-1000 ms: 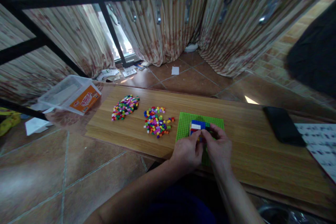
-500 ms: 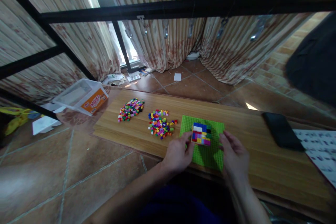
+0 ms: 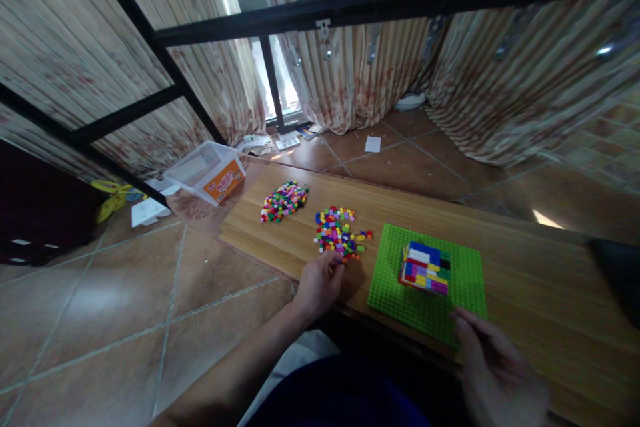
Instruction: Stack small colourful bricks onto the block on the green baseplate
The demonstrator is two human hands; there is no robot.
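Observation:
My left hand (image 3: pixel 320 283) is at the near edge of a loose pile of small toy bricks (image 3: pixel 334 230), thumb and fingers drawn together. Whatever is between those fingertips is too small to make out. To the right lies a green baseplate (image 3: pixel 390 260), bearing a block built of multicoloured bricks (image 3: pixel 425 267). My right hand (image 3: pixel 500 360) is by the plate's near right corner, apart from the built block. Its thumb and forefinger are closed together, and I cannot make out anything in them.
A second brick pile (image 3: pixel 285 201) lies farther left on the wooden table (image 3: pixel 250 240). Beyond the table's left end stands a clear plastic bin (image 3: pixel 200 170) with an orange label. A dark object (image 3: pixel 617 273) lies at the right. Black metal bars (image 3: pixel 350 10) cross in front of the curtains.
My left hand has left the built block and moved left to the brick pile. My right hand has drawn back toward me, off the plate's right side. The view has turned left.

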